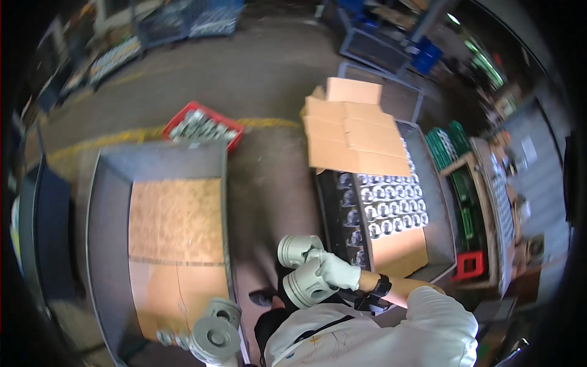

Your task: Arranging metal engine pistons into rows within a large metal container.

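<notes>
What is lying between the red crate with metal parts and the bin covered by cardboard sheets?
In the head view, only bare concrete floor, crossed by a yellow line, lies between the red crate and the cardboard-covered bin.

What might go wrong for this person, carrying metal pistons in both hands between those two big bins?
1. The gloved right hand grips two pistons at once; one could slip and fall toward the shoe on the floor below.
2. The left hand, barely visible at the bottom edge, carries more pistons above the left bin; dropped, they might get dented.
3. The cardboard sheets lie loosely over the right bin and could slide.
</notes>
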A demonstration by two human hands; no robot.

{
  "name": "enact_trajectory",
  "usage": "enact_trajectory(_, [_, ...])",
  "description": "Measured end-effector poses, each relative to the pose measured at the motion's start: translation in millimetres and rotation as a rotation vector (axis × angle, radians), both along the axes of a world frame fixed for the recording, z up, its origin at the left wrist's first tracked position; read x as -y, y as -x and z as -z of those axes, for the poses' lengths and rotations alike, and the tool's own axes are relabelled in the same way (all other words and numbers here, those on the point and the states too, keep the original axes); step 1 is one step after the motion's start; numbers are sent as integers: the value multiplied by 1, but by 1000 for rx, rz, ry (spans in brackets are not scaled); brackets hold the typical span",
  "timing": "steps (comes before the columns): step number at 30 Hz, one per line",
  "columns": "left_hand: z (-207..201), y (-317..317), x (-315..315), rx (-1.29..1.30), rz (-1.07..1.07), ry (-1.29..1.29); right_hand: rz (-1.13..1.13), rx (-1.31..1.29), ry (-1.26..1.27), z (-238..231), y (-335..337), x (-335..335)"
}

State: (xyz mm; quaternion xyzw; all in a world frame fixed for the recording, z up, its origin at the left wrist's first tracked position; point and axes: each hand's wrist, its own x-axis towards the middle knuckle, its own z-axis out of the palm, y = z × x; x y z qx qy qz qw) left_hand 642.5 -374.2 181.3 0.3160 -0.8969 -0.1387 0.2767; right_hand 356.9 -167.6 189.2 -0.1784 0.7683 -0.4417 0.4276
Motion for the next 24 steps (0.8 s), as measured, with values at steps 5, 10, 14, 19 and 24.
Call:
enact_trajectory(5, [-2,75,4,38,306,-62,314,26,96,7,21,-72])
enact_trajectory(10, [-12,179,-8,50,570,-42,541,-88,82,0,47,-141])
enact_trajectory(14, [-16,254,-16,59,758,-27,589,-366,-88,27,57,-196])
enact_trajectory(19, [-14,342,-27,66,952,-12,804,-425,-257,-10,62,-219])
enact_trajectory(24, [-10,421,-34,62,1125,-6,1055,-292,-243,-4,56,-225])
